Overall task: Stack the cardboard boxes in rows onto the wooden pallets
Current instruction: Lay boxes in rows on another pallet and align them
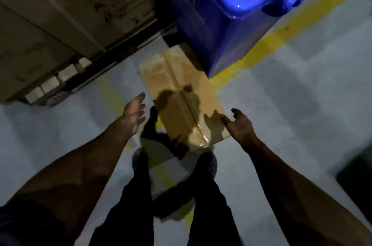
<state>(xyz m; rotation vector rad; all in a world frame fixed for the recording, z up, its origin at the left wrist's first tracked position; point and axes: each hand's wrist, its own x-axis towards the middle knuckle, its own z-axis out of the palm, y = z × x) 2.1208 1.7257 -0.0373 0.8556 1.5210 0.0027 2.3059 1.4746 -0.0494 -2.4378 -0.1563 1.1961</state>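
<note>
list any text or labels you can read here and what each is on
Stacked cardboard boxes: dark printed letters run down the side, too blurred to read for certain.
Blue plastic bin: pale lettering on its side, too blurred to read.
Brown taped box on the floor: no print visible.
Nothing here can be quoted reliably.

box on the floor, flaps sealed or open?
Sealed: the cardboard box lies flat on the floor, flaps closed, glossy tape along the centre seam. Neither hand holds it.

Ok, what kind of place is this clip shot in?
Probably a warehouse or storage area: stacked boxes on a pallet, a yellow floor line, and a blue bin beside a taped cardboard box on the floor.
</note>
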